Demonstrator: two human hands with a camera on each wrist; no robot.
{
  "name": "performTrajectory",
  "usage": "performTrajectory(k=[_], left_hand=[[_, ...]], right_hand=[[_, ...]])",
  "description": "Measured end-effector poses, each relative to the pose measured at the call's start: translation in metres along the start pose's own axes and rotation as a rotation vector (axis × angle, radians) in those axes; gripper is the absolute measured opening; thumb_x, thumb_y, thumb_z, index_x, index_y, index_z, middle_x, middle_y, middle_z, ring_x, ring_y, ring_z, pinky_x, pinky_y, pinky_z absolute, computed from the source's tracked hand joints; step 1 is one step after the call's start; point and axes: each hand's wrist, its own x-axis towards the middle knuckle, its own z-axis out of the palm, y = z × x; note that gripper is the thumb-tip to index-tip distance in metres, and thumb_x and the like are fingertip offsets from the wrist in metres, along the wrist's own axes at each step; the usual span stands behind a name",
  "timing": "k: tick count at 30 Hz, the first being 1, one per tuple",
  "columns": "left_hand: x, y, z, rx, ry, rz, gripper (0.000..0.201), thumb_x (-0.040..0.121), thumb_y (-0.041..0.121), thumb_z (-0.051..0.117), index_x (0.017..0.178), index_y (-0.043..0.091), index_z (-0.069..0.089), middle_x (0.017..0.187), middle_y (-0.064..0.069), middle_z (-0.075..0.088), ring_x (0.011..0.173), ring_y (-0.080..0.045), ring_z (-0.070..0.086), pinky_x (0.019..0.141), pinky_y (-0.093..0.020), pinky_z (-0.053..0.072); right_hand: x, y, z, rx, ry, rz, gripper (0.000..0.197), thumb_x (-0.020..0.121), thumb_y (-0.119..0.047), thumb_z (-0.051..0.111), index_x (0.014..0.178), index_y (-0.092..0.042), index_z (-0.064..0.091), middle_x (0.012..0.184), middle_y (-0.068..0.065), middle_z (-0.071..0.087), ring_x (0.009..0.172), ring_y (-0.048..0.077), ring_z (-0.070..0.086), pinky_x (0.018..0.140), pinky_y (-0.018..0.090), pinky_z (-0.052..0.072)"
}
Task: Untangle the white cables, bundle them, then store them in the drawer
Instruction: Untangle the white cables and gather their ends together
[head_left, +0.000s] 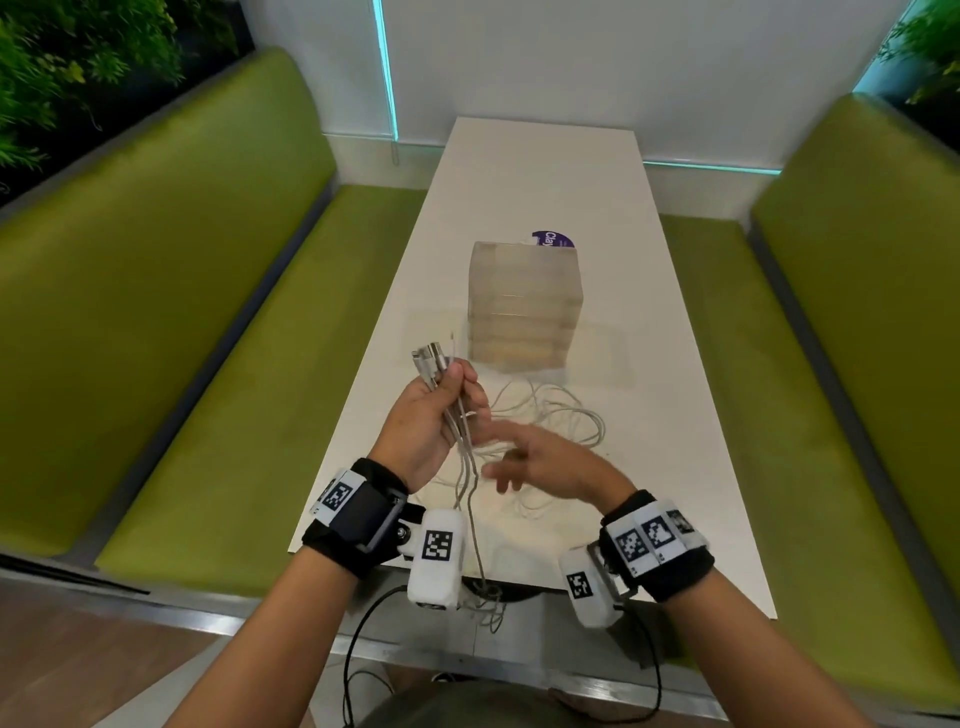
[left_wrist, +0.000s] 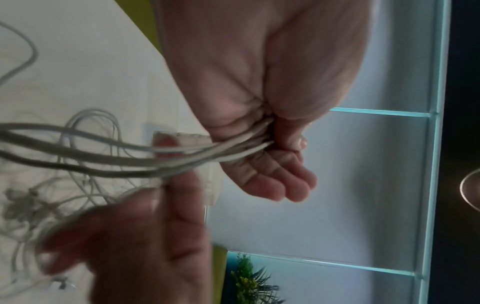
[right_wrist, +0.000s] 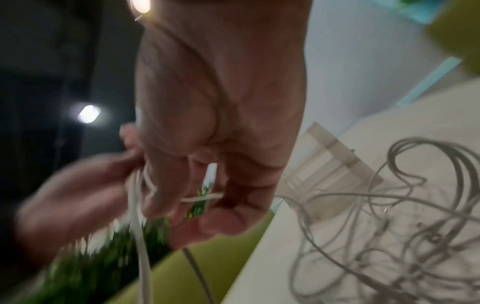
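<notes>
My left hand (head_left: 436, 415) is raised over the table's near end and grips a bunch of white cables (head_left: 457, 415) just below their plugs (head_left: 431, 358), which stick up past the fingers. In the left wrist view its fingers (left_wrist: 275, 176) curl round the strands (left_wrist: 130, 158). My right hand (head_left: 530, 460) is blurred, right beside the left. In the right wrist view its curled fingers (right_wrist: 233, 216) have one strand (right_wrist: 202, 198) running between them. Loose loops (head_left: 561, 415) lie on the table. The translucent drawer unit (head_left: 524, 306) stands behind the loops.
The narrow white table (head_left: 545, 171) runs away from me between two green benches (head_left: 208, 312) (head_left: 831, 338). A purple-labelled object (head_left: 553, 241) lies behind the drawer unit. Some cable hangs over the table's near edge (head_left: 483, 597). Black wires trail from my wrist cameras.
</notes>
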Motion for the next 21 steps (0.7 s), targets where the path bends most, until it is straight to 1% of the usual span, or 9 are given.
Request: performTrajectory(k=[1, 3, 5, 7, 9, 11, 15, 19, 21], left_hand=[[0.001, 0.001, 0.001, -0.016, 0.01, -0.004, 0.029, 0.102, 0.02, 0.034, 0.084, 0.009, 0.053, 0.06, 0.0, 0.059, 0.052, -0.013, 0.057, 0.056, -0.024, 0.052], [0.001, 0.003, 0.002, -0.021, 0.012, -0.002, 0.03, 0.102, 0.021, 0.034, 0.082, 0.01, 0.053, 0.057, 0.002, 0.056, 0.046, -0.01, 0.05, 0.05, -0.021, 0.046], [0.002, 0.009, -0.001, -0.028, 0.036, 0.022, 0.029, 0.102, 0.021, 0.034, 0.081, 0.011, 0.052, 0.054, 0.005, 0.052, 0.04, -0.005, 0.038, 0.043, -0.017, 0.034], [0.004, 0.016, -0.009, -0.049, 0.083, 0.054, 0.029, 0.102, 0.021, 0.033, 0.081, 0.011, 0.049, 0.052, 0.007, 0.047, 0.037, -0.003, 0.029, 0.04, -0.015, 0.025], [0.004, 0.021, -0.02, -0.04, 0.122, 0.07, 0.028, 0.103, 0.021, 0.033, 0.082, 0.012, 0.049, 0.052, 0.008, 0.044, 0.037, -0.002, 0.025, 0.04, -0.015, 0.02], [0.003, 0.021, -0.027, 0.027, 0.159, 0.065, 0.028, 0.103, 0.022, 0.034, 0.082, 0.012, 0.05, 0.053, 0.008, 0.044, 0.037, -0.003, 0.023, 0.041, -0.017, 0.018], [0.002, 0.006, -0.031, 0.239, 0.192, 0.029, 0.029, 0.103, 0.023, 0.036, 0.083, 0.011, 0.052, 0.063, 0.006, 0.055, 0.042, -0.004, 0.031, 0.039, -0.015, 0.025], [0.001, -0.015, -0.012, 0.402, 0.147, -0.022, 0.024, 0.102, 0.02, 0.039, 0.09, 0.009, 0.056, 0.091, -0.003, 0.067, 0.059, -0.008, 0.051, 0.042, -0.017, 0.029], [0.0, -0.023, -0.001, 0.427, 0.097, -0.047, 0.024, 0.102, 0.021, 0.04, 0.098, 0.007, 0.059, 0.094, -0.002, 0.066, 0.065, -0.01, 0.053, 0.042, -0.017, 0.028]], right_hand=[[0.003, 0.004, 0.007, -0.035, -0.047, -0.023, 0.018, 0.092, -0.019, 0.06, 0.109, -0.025, 0.06, 0.097, -0.021, 0.063, 0.068, 0.01, 0.063, 0.061, 0.017, 0.048], [0.009, 0.011, 0.014, -0.04, 0.004, -0.038, 0.005, 0.093, -0.015, 0.057, 0.094, -0.015, 0.062, 0.081, -0.019, 0.063, 0.062, 0.01, 0.061, 0.056, 0.014, 0.044], [0.011, 0.017, 0.008, -0.028, 0.115, 0.014, 0.015, 0.095, -0.019, 0.053, 0.088, -0.013, 0.064, 0.077, -0.015, 0.063, 0.053, 0.005, 0.058, 0.05, 0.013, 0.04], [0.01, 0.025, -0.004, 0.003, 0.201, 0.05, 0.02, 0.095, -0.023, 0.053, 0.085, -0.015, 0.069, 0.078, -0.014, 0.066, 0.048, 0.008, 0.057, 0.047, 0.017, 0.037], [0.007, 0.028, -0.014, -0.005, 0.275, 0.044, 0.021, 0.094, -0.022, 0.055, 0.083, -0.014, 0.071, 0.08, -0.007, 0.068, 0.045, 0.011, 0.054, 0.046, 0.016, 0.036], [0.006, 0.026, -0.02, -0.067, 0.325, 0.052, 0.019, 0.093, -0.022, 0.056, 0.082, -0.014, 0.07, 0.07, -0.004, 0.063, 0.042, 0.009, 0.05, 0.046, 0.017, 0.037], [0.001, 0.012, -0.028, 0.135, 0.418, -0.005, 0.022, 0.094, -0.019, 0.055, 0.079, -0.006, 0.065, 0.055, -0.002, 0.051, 0.045, 0.01, 0.04, 0.047, 0.022, 0.033], [0.001, -0.012, -0.022, 0.307, 0.5, -0.139, 0.025, 0.096, -0.017, 0.053, 0.078, -0.004, 0.063, 0.052, 0.002, 0.049, 0.042, 0.012, 0.037, 0.043, 0.018, 0.032], [0.005, -0.02, -0.016, 0.333, 0.525, -0.182, 0.028, 0.095, -0.018, 0.055, 0.079, 0.004, 0.061, 0.052, 0.003, 0.051, 0.041, 0.014, 0.037, 0.042, 0.02, 0.032]])
